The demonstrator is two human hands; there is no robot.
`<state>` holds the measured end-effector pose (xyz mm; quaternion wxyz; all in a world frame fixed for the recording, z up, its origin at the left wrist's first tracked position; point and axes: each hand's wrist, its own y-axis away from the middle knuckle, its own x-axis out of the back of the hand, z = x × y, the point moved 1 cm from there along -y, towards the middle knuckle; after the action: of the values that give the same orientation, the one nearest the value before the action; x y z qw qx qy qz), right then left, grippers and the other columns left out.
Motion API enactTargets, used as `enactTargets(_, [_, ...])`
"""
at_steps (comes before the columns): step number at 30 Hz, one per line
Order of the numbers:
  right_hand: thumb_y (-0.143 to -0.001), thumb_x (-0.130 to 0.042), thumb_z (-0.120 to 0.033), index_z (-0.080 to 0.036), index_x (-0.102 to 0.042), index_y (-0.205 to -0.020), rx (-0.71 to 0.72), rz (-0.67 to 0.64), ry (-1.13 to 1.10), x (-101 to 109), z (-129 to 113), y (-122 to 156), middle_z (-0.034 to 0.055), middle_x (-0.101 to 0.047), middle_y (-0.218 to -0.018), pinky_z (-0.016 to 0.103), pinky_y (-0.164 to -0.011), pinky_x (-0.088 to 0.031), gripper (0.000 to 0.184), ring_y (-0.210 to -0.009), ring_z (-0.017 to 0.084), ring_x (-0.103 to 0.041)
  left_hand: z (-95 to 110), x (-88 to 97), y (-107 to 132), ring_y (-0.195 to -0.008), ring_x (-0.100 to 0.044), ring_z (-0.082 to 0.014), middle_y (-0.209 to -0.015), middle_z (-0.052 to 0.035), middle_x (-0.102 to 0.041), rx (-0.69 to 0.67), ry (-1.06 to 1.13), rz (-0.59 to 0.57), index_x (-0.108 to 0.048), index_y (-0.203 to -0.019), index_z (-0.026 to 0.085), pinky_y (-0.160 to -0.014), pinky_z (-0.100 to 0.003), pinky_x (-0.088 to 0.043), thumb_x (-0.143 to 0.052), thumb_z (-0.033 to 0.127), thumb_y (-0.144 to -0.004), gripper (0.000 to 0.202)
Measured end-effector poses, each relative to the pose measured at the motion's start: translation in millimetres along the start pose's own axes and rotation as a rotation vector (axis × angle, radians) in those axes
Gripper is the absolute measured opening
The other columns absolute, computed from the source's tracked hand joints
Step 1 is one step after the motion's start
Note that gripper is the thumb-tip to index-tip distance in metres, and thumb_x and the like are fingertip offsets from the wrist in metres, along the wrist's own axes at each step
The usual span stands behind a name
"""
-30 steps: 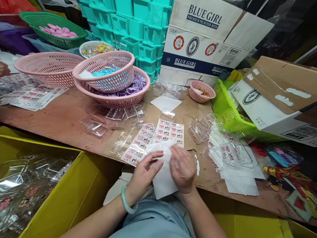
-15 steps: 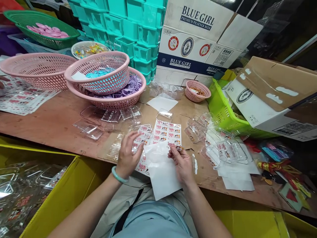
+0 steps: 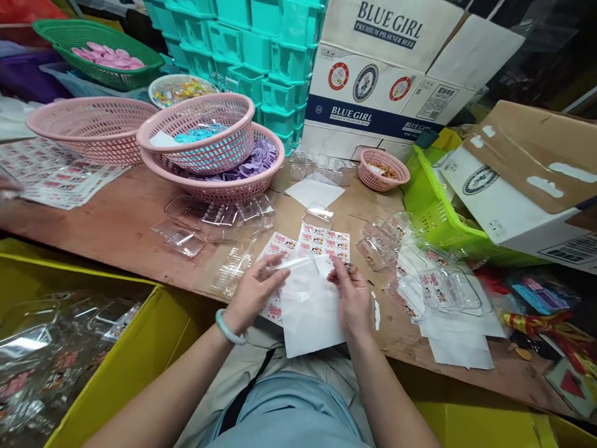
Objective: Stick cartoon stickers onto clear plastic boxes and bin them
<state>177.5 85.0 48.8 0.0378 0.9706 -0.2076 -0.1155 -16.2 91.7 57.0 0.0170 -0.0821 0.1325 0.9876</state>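
Observation:
At the table's near edge my left hand [image 3: 254, 291] is closed on a small clear plastic case [image 3: 293, 264], lifted just above a white backing sheet [image 3: 310, 311]. My right hand [image 3: 352, 295] pinches a small printed sticker [image 3: 347, 267] by its fingertips, close to the case's right end. Under and behind both hands lie sticker sheets [image 3: 321, 242] with red and white cartoon prints. Another clear case [image 3: 317, 217] rests beyond them.
Stacked pink baskets [image 3: 219, 152] hold blue and purple pieces. Clear cases lie scattered at centre [image 3: 209, 218] and right [image 3: 438, 289]. A green crate [image 3: 431, 218], Blue Girl cartons [image 3: 382, 81], teal bins [image 3: 256, 56] and a yellow box [image 3: 125, 367] of finished cases surround the table.
My left hand reached out to the clear cases by the sticker sheets, then came back holding one over the white sheet. My right hand peeled up a sticker and lifted it.

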Motion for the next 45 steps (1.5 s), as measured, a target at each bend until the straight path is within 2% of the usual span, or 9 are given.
enactTargets(3, [-0.075, -0.073, -0.042, -0.019, -0.071, -0.086, 0.027, -0.083, 0.139, 0.7, -17.5, 11.8, 0.0011, -0.067, -0.082, 0.029, -0.076, -0.046, 0.025, -0.076, 0.015, -0.058, -8.0, -12.4, 10.5, -0.104, -0.061, -0.0232, -0.114, -0.0104, -0.061, 0.208, 0.173, -0.069, -0.059, -0.121, 0.016, -0.088, -0.038, -0.052, -0.073, 0.047, -0.072, 0.059])
enactTargets(6, [-0.079, -0.07, -0.041, -0.019, -0.07, -0.084, 0.083, -0.2, 0.314, -2.0, -21.7, 26.6, 0.0024, -0.064, -0.089, 0.032, -0.084, -0.044, 0.022, -0.087, 0.018, -0.058, -8.8, -17.1, 11.5, -0.109, -0.059, -0.0243, -0.116, -0.0104, -0.061, 0.212, 0.213, -0.057, -0.06, -0.12, 0.016, -0.091, -0.038, -0.05, -0.073, 0.046, -0.073, 0.057])
enactTargets(10, [-0.081, -0.067, -0.043, -0.019, -0.07, -0.08, 0.17, -0.147, 0.449, -3.8, -15.3, 35.3, 0.0056, -0.058, -0.108, 0.036, -0.096, -0.04, 0.024, -0.102, 0.02, -0.055, -2.3, -17.0, 12.2, -0.116, -0.055, -0.0261, -0.122, -0.012, -0.06, 0.228, 0.233, -0.093, -0.059, -0.124, 0.016, -0.093, -0.038, -0.049, -0.07, 0.042, -0.074, 0.057])
enactTargets(14, [-0.083, -0.065, -0.042, -0.021, -0.071, -0.084, 0.211, -0.194, 0.517, -5.8, -16.7, 33.8, 0.007, -0.052, -0.133, 0.042, -0.108, -0.031, 0.022, -0.125, 0.025, -0.046, -0.9, -14.9, 12.1, -0.117, -0.054, -0.0265, -0.131, -0.0113, -0.056, 0.232, 0.237, -0.118, -0.06, -0.126, 0.017, -0.093, -0.039, -0.049, -0.07, 0.04, -0.075, 0.057])
enactTargets(20, [-0.083, -0.064, -0.042, -0.023, -0.07, -0.074, 0.231, -0.267, 0.612, -8.8, -21.5, 31.5, 0.0036, -0.048, -0.143, 0.048, -0.116, -0.02, 0.022, -0.138, 0.026, -0.033, -3.3, -12.4, 10.6, -0.119, -0.054, -0.0256, -0.134, -0.0074, -0.056, 0.229, 0.251, -0.14, -0.063, -0.123, 0.021, -0.095, -0.037, -0.048, -0.07, 0.038, -0.076, 0.05])
enactTargets(24, [-0.082, -0.065, -0.043, -0.023, -0.07, -0.073, 0.233, -0.308, 0.639, -11.2, -19.8, 30.6, 0.0038, -0.049, -0.142, 0.049, -0.116, -0.021, 0.022, -0.14, 0.027, -0.031, -4.8, -10.7, 10.3, -0.121, -0.053, -0.026, -0.138, -0.0069, -0.053, 0.22, 0.258, -0.155, -0.064, -0.123, 0.022, -0.097, -0.039, -0.047, -0.069, 0.038, -0.077, 0.048])
enactTargets(31, [-0.082, -0.065, -0.043, -0.024, -0.072, -0.079, 0.224, -0.338, 0.627, -13.8, -22.7, 28.6, 0.0056, -0.053, -0.139, 0.047, -0.113, -0.027, 0.021, -0.133, 0.026, -0.041, -8.4, -8.6, 8.7, -0.121, -0.052, -0.0261, -0.136, -0.0074, -0.054, 0.212, 0.255, -0.169, -0.064, -0.123, 0.023, -0.097, -0.04, -0.047, -0.069, 0.037, -0.078, 0.047])
enactTargets(38, [-0.082, -0.065, -0.044, -0.023, -0.072, -0.077, 0.239, -0.339, 0.634, -14.6, -22.8, 28.5, 0.0073, -0.054, -0.137, 0.047, -0.111, -0.028, 0.023, -0.13, 0.027, -0.044, -5.2, -9.9, 9.3, -0.12, -0.053, -0.0262, -0.132, -0.0093, -0.057, 0.22, 0.274, -0.158, -0.064, -0.123, 0.02, -0.096, -0.04, -0.048, -0.07, 0.037, -0.077, 0.049])
enactTargets(45, [-0.083, -0.064, -0.043, -0.022, -0.07, -0.07, 0.276, -0.308, 0.679, -14.7, -20.6, 29.6, 0.0071, -0.055, -0.135, 0.049, -0.11, -0.029, 0.026, -0.129, 0.027, -0.044, -7.3, -9.5, 9.5, -0.125, -0.05, -0.0267, -0.141, -0.0062, -0.051, 0.208, 0.262, -0.163, -0.065, -0.12, 0.024, -0.098, -0.04, -0.047, -0.069, 0.039, -0.078, 0.045])
